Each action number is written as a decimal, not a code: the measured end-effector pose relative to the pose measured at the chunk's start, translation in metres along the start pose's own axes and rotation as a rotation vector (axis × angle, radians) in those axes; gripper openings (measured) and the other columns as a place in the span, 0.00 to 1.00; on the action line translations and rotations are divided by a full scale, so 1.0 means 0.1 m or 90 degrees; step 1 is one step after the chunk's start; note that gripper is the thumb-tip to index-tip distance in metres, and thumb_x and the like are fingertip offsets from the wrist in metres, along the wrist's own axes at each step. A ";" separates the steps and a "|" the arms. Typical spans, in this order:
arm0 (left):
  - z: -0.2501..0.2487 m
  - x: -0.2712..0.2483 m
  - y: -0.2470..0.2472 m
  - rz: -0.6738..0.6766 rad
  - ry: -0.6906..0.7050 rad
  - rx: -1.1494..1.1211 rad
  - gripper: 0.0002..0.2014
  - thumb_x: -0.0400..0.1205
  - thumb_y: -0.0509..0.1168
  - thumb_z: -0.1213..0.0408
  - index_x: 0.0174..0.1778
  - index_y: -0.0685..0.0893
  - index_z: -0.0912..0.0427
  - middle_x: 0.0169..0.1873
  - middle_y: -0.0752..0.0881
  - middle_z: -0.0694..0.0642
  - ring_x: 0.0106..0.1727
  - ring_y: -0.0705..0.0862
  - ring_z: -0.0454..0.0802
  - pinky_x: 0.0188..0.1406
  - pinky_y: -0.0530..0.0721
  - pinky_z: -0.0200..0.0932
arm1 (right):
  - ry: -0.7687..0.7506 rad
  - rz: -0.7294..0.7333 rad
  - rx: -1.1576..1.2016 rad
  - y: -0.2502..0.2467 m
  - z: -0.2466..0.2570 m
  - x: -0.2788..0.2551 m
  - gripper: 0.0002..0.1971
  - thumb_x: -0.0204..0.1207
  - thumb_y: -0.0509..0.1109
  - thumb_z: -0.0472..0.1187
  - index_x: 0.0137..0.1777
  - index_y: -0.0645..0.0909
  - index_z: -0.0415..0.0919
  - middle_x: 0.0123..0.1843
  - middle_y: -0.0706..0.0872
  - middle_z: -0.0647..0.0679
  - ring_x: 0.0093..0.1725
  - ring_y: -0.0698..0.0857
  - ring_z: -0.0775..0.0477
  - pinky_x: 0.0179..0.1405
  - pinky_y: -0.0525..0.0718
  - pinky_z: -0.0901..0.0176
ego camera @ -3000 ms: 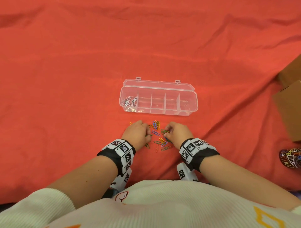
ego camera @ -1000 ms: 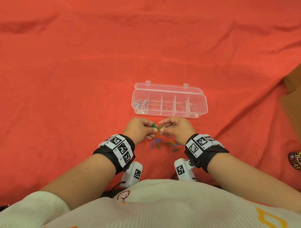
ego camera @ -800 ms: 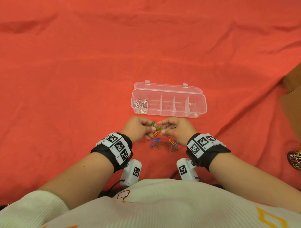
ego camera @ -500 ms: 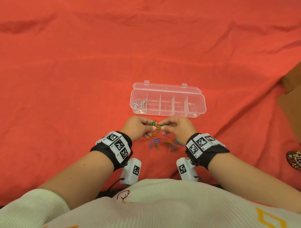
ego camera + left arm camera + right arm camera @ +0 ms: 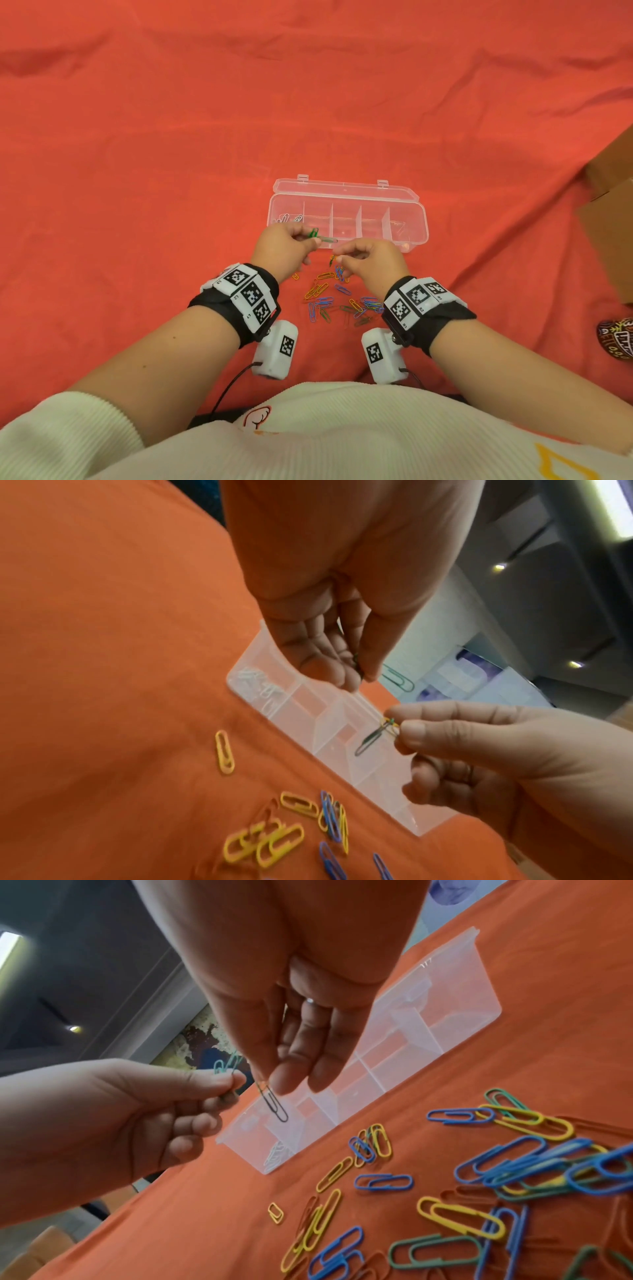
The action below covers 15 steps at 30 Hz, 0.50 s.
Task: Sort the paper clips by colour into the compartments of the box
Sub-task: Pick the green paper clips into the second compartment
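Observation:
Just in front of the clear box [image 5: 416,219], my left hand [image 5: 313,241] pinches green paper clips [image 5: 314,234], one poking out to the right. My right hand [image 5: 337,262] pinches a green clip [image 5: 274,1104] together with a yellow one [image 5: 392,721], a short gap away from the left hand. The box lies open with its lid flat behind. White clips [image 5: 291,218] lie in its leftmost compartment; the others look bare. A loose pile of blue, yellow, green and red clips [image 5: 339,301] lies on the cloth between my wrists.
A wrinkled red cloth [image 5: 171,154] covers the whole surface. A cardboard box [image 5: 609,212] stands at the right edge, with a dark patterned object [image 5: 616,337] in front of it.
My hands met over the pile with linked green clips between them. They have now pulled apart, the left rising towards the box, each hand keeping clips.

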<state>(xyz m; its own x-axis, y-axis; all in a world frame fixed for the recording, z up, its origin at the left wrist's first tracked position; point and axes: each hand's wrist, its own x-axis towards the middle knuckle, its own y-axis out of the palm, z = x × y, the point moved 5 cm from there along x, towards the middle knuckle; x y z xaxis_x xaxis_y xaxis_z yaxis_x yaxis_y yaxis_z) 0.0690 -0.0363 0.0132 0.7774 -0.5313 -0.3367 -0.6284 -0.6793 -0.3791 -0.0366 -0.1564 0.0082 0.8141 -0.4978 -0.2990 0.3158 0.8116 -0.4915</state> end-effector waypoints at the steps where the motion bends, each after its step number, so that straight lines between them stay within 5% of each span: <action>1: -0.07 0.03 -0.03 -0.025 0.024 0.031 0.05 0.76 0.69 0.66 0.45 0.86 0.60 0.24 0.81 0.51 0.21 0.80 0.45 0.26 0.81 0.38 | 0.008 -0.008 0.002 -0.02 -0.01 0.01 0.09 0.72 0.73 0.35 0.39 0.86 0.52 0.34 0.90 0.39 0.26 0.83 0.56 0.40 0.83 0.59; 4: -0.22 0.13 -0.09 -0.089 0.074 0.104 0.07 0.75 0.68 0.64 0.46 0.87 0.61 0.31 0.84 0.57 0.32 0.81 0.55 0.38 0.83 0.47 | 0.028 -0.026 0.000 -0.06 -0.03 0.03 0.06 0.73 0.72 0.36 0.46 0.89 0.45 0.34 0.89 0.41 0.27 0.83 0.53 0.36 0.82 0.62; 6: -0.28 0.19 -0.10 -0.091 0.080 0.158 0.08 0.75 0.69 0.63 0.47 0.88 0.61 0.36 0.88 0.61 0.36 0.83 0.57 0.43 0.83 0.49 | 0.032 -0.039 0.005 -0.09 0.00 0.05 0.06 0.73 0.71 0.36 0.47 0.89 0.44 0.29 0.86 0.49 0.22 0.82 0.61 0.33 0.81 0.66; 10: -0.29 0.24 0.00 0.017 0.049 0.210 0.15 0.78 0.66 0.64 0.60 0.83 0.62 0.55 0.88 0.62 0.47 0.86 0.57 0.50 0.78 0.40 | 0.036 -0.046 0.040 -0.13 0.07 0.11 0.07 0.74 0.71 0.36 0.48 0.89 0.44 0.26 0.82 0.51 0.20 0.81 0.62 0.42 0.87 0.49; 15: -0.25 0.22 0.00 0.010 0.071 0.251 0.17 0.79 0.64 0.64 0.65 0.81 0.54 0.66 0.83 0.56 0.67 0.79 0.52 0.61 0.73 0.39 | 0.036 -0.046 0.067 -0.13 0.09 0.16 0.07 0.74 0.70 0.35 0.47 0.88 0.45 0.27 0.83 0.47 0.26 0.82 0.52 0.41 0.87 0.44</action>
<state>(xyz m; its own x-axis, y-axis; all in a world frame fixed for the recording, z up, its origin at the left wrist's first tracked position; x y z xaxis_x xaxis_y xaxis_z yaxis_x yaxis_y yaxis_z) 0.0867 -0.0606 0.0269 0.7523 -0.6060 -0.2584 -0.5858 -0.4358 -0.6834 -0.0238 -0.1726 0.0171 0.7599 -0.5700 -0.3124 0.4240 0.7990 -0.4264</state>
